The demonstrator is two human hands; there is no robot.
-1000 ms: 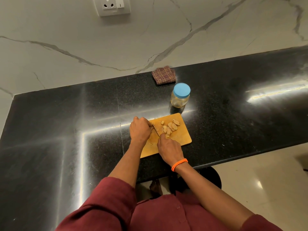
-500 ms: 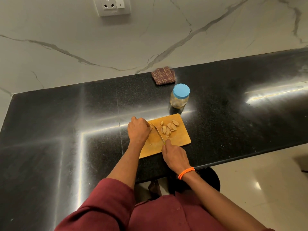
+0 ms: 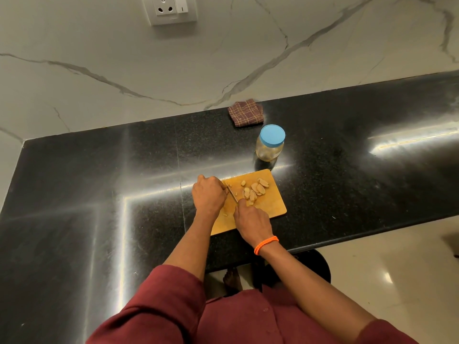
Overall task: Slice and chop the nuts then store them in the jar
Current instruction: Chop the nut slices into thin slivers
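Observation:
A wooden cutting board [image 3: 270, 207] lies on the black counter near its front edge. A small heap of pale nuts [image 3: 254, 189] sits on the board's far half. My right hand [image 3: 250, 219] grips the handle of a knife [image 3: 231, 194], whose blade slants across the board toward my left hand [image 3: 207, 194]. My left hand's fingers are curled at the board's left edge beside the blade; what they hold down is hidden. A few small nut bits lie near the blade. A clear jar [image 3: 269, 147] with a blue lid on stands just behind the board.
A folded checked cloth [image 3: 246, 112] lies at the counter's back against the marble wall. A wall socket [image 3: 171, 8] is above. The black counter [image 3: 99, 182] stretches left and right. Its front edge drops to a tiled floor [image 3: 397, 269] at right.
The knife blade shifted back toward my left hand after swinging slightly right half a second ago. My right hand moved with it. Jar, cloth and nut heap have not moved.

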